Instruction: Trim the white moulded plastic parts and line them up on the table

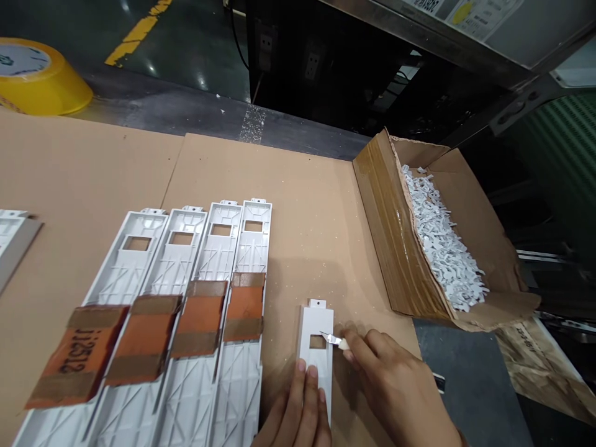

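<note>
A narrow white plastic part with a small rectangular window lies on the brown board at the lower middle. My left hand rests on it below the window, its fingers pressed together against its surface. To the right, my right hand grips a small craft knife by its pale handle. The blade tip is at the window's upper right corner. Several longer white parts lie side by side to the left, ribbed side up, with orange blocks wrapped in brown tape across them.
An open cardboard box with many small white scraps stands at the right. A yellow tape roll sits at the upper left. Part of another white piece shows at the left edge. Brown cardboard covers the work surface.
</note>
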Available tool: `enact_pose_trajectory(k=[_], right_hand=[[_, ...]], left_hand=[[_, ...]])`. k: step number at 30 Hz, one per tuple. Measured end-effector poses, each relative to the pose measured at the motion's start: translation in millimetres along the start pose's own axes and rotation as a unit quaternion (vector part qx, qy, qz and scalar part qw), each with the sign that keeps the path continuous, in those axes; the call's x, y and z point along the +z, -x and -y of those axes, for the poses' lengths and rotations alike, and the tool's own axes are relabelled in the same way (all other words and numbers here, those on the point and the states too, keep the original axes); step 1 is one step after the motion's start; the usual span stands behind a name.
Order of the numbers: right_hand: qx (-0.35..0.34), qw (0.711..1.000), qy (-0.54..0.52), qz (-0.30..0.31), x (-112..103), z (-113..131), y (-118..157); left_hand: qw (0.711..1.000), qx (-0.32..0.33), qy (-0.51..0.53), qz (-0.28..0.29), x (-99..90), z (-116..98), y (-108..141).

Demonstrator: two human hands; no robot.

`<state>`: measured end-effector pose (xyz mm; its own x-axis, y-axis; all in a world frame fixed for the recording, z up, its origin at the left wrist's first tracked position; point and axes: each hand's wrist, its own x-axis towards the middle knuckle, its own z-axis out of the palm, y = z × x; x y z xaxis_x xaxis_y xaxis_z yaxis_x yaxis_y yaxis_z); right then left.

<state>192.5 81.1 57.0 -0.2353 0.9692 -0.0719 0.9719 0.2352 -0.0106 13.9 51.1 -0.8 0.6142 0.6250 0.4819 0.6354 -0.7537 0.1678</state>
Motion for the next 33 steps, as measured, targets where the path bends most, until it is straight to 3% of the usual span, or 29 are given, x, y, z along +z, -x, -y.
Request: enact_pose_trajectory(k=[21,28,33], right_hand=[[-0.039,0.996,0.04,0.063,-1.7,-8.2,-5.8],[-0.044,0.998,-0.018,0.033,-10.8,-12.4,-10.6],[0.0,0.997,-0.082,0.012,-12.2,-13.5,-3.2]], left_hand=[[1.0,0.02,-0.015,0.01,-1.7,2.6,-1.6],[1.0,0.004,-0.008,0.008,-1.7,0.3,-1.0],[1.0,0.0,0.0,0.015,-2.4,-0.6,-1.0]])
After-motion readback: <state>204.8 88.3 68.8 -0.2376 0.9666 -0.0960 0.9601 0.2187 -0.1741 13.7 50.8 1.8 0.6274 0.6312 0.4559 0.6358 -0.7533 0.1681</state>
